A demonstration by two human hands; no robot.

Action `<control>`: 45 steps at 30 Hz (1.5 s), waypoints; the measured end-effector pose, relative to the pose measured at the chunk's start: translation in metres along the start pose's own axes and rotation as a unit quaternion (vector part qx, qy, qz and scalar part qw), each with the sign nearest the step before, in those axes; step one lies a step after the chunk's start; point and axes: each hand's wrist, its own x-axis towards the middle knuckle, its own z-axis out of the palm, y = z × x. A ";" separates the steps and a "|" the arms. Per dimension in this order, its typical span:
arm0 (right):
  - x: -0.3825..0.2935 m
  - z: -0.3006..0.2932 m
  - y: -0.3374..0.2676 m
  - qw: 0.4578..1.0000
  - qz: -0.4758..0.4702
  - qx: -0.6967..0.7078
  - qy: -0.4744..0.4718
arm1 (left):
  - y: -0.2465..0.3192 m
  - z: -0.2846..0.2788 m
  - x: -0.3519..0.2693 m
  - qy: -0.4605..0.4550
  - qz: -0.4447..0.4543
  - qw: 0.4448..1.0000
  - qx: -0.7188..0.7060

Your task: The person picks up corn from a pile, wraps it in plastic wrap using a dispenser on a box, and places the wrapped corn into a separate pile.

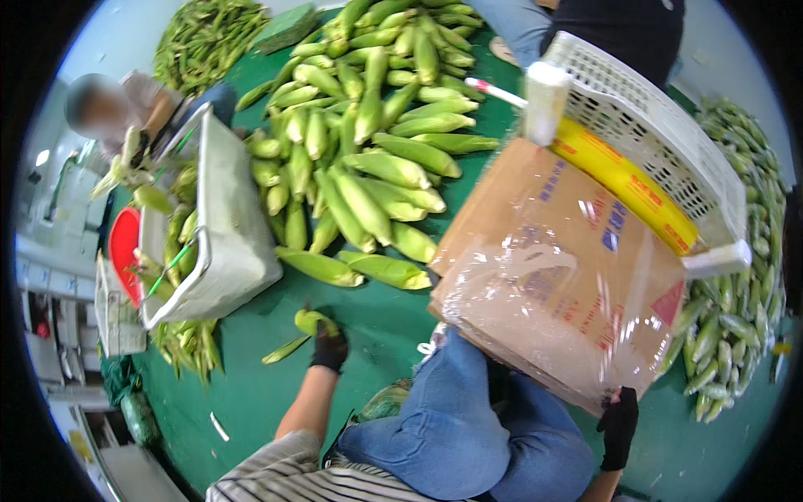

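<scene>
My left hand (330, 347), in a black fingerless glove, is low over the green floor with its fingers around a yellow-green piece of corn (308, 321). Whether that piece is an ear or loose husk is unclear. A narrow green husk leaf (285, 350) lies just beside it. My right hand (619, 427), also gloved, grips the clear plastic film (502, 276) at the near right corner of a stack of flattened cardboard (533, 188). Creases in the film run towards those fingers. The stack bears printing and sits before my knees.
Unwrapped corn ears (370, 169) are heaped ahead. A yellow film roll (627, 185) lies against a white perforated crate (652, 125). Wrapped ears (734, 339) are piled at right. At left, a person sits behind a white bin (232, 251) holding corn; another person is at the top.
</scene>
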 end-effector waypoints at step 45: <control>0.108 0.065 -0.112 0.926 -0.204 -0.314 0.039 | 0.027 0.388 -0.241 -0.588 0.377 0.154 0.699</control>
